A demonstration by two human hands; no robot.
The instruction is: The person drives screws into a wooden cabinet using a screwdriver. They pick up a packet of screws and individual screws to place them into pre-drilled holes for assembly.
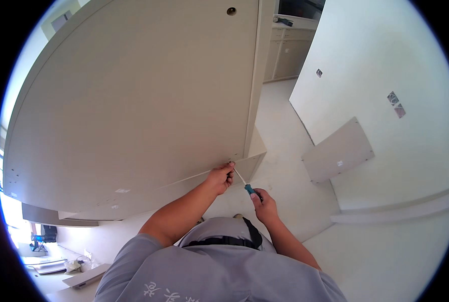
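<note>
My right hand point(264, 206) is wrapped round the teal handle of a screwdriver point(248, 188). Its thin shaft slants up and left toward my left hand point(222, 178). The fingers of that hand are curled together at the lower right corner of a large beige cabinet panel point(144, 95), close to the shaft's tip. What they pinch, if anything, is too small to tell. Just above my left fingertips, small holes show in the panel. Beside the corner, a lower beige board point(252, 163) juts out to the right.
A loose beige board point(339, 151) leans against the white wall point(375, 60) at right. Open wall boxes point(395, 104) sit in that wall. Farther back stands a low cabinet point(287, 53) with a dark tool on top. Boards point(86, 276) and packing material lie at lower left.
</note>
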